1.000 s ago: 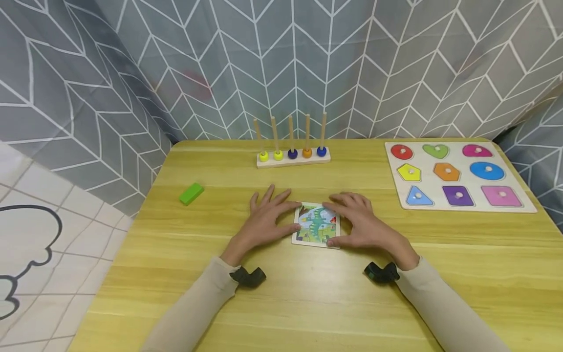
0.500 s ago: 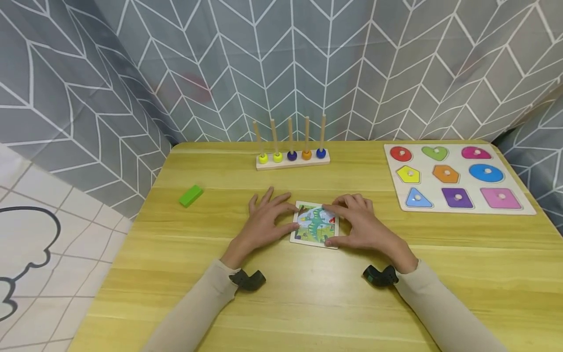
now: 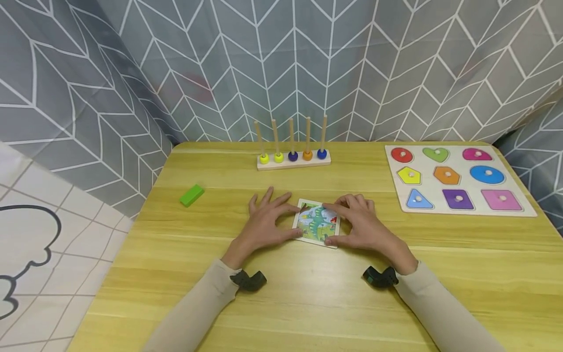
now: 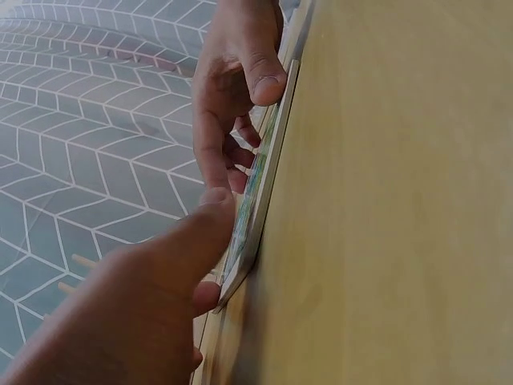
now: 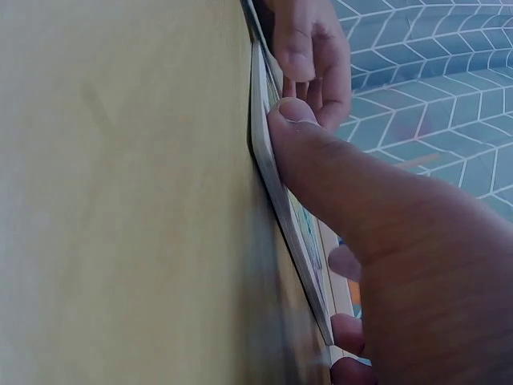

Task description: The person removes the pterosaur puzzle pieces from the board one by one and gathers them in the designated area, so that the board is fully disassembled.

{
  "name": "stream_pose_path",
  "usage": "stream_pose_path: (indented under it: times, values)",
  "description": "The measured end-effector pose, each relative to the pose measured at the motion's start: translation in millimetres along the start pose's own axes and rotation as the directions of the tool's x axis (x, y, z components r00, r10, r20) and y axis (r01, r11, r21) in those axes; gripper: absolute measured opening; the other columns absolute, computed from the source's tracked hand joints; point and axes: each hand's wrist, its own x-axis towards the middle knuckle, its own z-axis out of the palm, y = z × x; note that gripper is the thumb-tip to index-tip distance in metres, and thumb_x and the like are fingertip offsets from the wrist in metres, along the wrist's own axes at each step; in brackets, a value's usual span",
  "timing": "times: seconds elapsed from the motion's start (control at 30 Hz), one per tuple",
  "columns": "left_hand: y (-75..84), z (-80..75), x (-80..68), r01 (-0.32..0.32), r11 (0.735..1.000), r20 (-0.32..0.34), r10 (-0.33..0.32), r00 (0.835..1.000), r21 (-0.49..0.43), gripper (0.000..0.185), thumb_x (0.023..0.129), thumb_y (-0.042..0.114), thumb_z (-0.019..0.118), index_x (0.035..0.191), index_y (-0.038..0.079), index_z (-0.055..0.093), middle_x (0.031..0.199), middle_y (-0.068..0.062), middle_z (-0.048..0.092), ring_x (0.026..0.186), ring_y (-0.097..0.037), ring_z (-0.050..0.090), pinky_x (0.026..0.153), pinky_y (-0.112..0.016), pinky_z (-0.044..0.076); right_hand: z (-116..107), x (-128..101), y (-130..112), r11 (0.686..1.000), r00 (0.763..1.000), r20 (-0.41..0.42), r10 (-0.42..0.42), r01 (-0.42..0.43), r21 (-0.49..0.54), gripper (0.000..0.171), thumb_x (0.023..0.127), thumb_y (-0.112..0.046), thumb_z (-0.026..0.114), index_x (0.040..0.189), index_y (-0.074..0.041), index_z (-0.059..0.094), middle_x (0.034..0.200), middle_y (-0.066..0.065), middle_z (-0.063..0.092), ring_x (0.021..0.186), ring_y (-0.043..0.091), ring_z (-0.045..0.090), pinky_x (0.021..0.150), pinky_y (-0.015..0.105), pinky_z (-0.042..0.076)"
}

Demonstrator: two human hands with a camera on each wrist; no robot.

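A small dinosaur jigsaw puzzle [image 3: 317, 222] in a pale frame lies between the two hands, slightly turned on the table. My left hand [image 3: 267, 220] holds its left side with thumb and index finger, the other fingers spread on the tabletop side. The right hand [image 3: 358, 222] grips the right side, its thumb at the near right corner and its index finger at the far one. In the left wrist view the puzzle's frame [image 4: 276, 144] shows edge-on. In the right wrist view the right thumb [image 5: 296, 128] presses on the frame's rim.
Behind the hands stands a peg rack [image 3: 293, 161] with coloured beads on upright sticks. A green block [image 3: 191, 195] lies to the left. At the far right is a knob shape-puzzle board [image 3: 424, 184]. A patterned curtain [image 3: 281, 68] hangs behind the table [image 3: 316, 308].
The puzzle has turned slightly clockwise, its left side shifting away from the person. The left thumb now reaches farther over the near left part. The right hand has barely moved.
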Motion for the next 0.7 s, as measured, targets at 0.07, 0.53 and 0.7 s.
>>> stream_pose_path:
  times: [0.07,0.53,0.7]
  values:
    - [0.0,-0.3,-0.2,-0.003,1.0,0.003,0.003,1.0,0.026,0.061,0.081,0.071,0.069,0.134,0.039,0.065,0.164,0.0,0.04,0.158,-0.043,0.01,0.117,-0.073,0.001,-0.9,-0.3,-0.3,1.0,1.0,-0.005,-0.007,0.007,-0.009,0.083,0.074,-0.062,0.083,0.144,-0.026,0.06,0.129,0.009,0.053,0.118,0.028,0.04,0.09,0.045,0.024]
    - [-1.5,4.9,-4.7,-0.01,0.999,0.026,0.009,1.0,0.05,0.068,0.082,0.073,0.066,0.141,0.041,0.059,0.167,0.001,0.034,0.159,-0.042,0.01,0.119,-0.072,0.0,3.7,-4.1,-0.2,1.0,1.0,-0.022,-0.014,0.013,-0.019,0.078,0.074,-0.063,0.082,0.14,-0.027,0.063,0.125,0.007,0.054,0.114,0.026,0.041,0.086,0.042,0.023]
    - [-0.6,3.4,-3.5,-0.015,0.998,0.024,0.013,1.0,0.067,0.07,0.081,0.074,0.065,0.142,0.041,0.057,0.167,-0.001,0.033,0.158,-0.043,0.009,0.118,-0.073,0.001,1.7,-2.8,-0.8,1.0,1.0,-0.028,-0.009,0.008,-0.018,0.078,0.074,-0.062,0.082,0.14,-0.026,0.064,0.125,0.007,0.054,0.114,0.027,0.041,0.086,0.042,0.023]
